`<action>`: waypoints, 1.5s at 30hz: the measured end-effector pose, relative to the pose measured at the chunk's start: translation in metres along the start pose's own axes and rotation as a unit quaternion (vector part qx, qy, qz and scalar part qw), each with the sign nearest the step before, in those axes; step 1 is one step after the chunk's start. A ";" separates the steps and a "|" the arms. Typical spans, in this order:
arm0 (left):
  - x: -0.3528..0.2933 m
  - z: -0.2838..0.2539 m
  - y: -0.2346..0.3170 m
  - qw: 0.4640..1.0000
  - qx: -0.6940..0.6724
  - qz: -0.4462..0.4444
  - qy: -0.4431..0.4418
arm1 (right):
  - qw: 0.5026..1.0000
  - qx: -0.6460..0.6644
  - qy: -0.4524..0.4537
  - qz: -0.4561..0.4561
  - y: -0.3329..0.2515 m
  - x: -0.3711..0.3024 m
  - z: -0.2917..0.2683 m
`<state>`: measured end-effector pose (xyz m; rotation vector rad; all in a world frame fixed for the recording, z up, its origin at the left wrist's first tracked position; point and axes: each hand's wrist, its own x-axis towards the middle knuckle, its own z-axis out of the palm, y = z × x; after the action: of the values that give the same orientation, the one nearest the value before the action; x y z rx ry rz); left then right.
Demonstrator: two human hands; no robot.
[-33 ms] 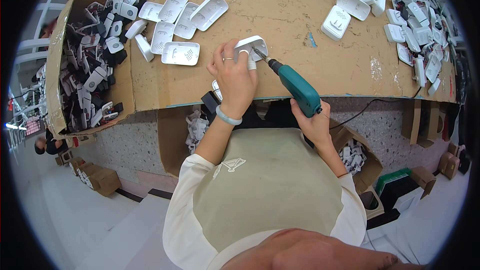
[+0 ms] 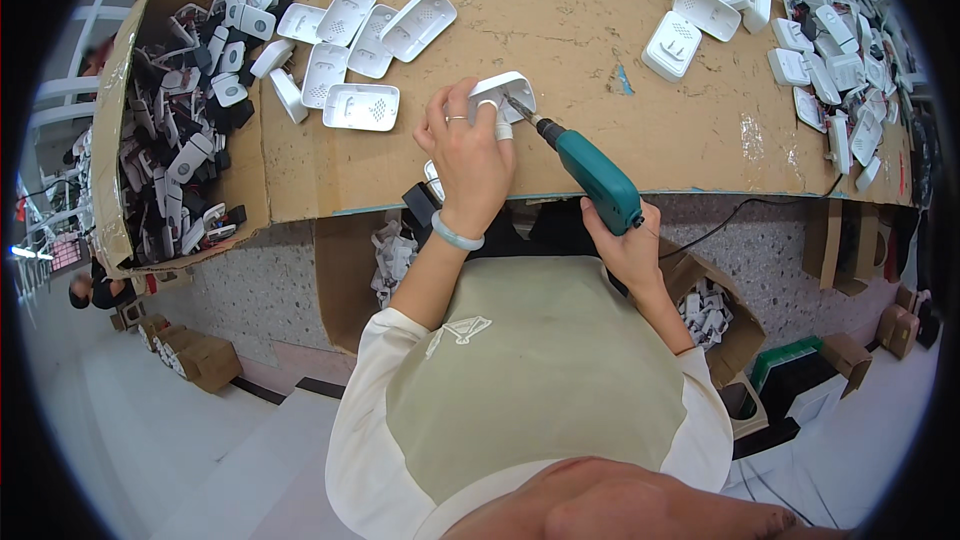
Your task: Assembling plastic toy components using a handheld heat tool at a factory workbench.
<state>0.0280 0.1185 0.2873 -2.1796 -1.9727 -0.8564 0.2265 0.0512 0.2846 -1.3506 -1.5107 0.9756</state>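
Hands, tool and workpiece match the earlier frame, with no shift I can make out on my feed. I have the white plastic casing tilted up near the worktop's front edge, the bit of the green electric screwdriver inside it. My left hand reaches forward, back upward, its grip closed on the casing's near side; a ring and a pale bracelet show. My right hand is lower, elbow bent, its grip closed around the screwdriver's rear end. I see a white outlined emblem on the green shirt. Scuffed brown cardboard covers the worktop, with white shells lying left and more parts heaped right. Leftward stands a filled cardboard box; beyond it, pale floor.
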 end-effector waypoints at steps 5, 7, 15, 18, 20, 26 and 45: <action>0.000 0.000 0.000 1.000 0.001 -0.002 0.001 | 1.000 -0.009 -0.005 -0.002 0.000 -0.001 -0.002; 0.000 0.001 0.001 1.000 0.003 -0.004 -0.002 | 1.000 -0.005 -0.002 -0.002 -0.001 -0.001 -0.002; 0.001 0.000 0.002 1.000 0.008 -0.007 -0.010 | 0.999 0.011 0.003 0.043 -0.001 -0.014 -0.010; 0.001 0.000 0.002 1.000 0.006 -0.004 -0.006 | 0.998 0.020 0.028 0.046 0.000 -0.020 -0.011; 0.001 0.000 0.002 1.000 0.009 -0.004 -0.011 | 0.995 0.052 0.037 0.076 0.002 -0.024 -0.012; -0.002 -0.006 0.003 1.000 0.013 -0.005 -0.023 | 0.993 0.068 0.056 0.084 0.004 -0.032 -0.013; -0.011 -0.049 -0.035 0.954 -0.081 0.254 -0.134 | 0.986 0.107 0.084 0.095 -0.001 -0.037 -0.013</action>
<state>-0.0221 0.0941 0.3134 -2.8386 -1.3394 -0.6863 0.2402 0.0144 0.2861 -1.4008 -1.1326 1.0811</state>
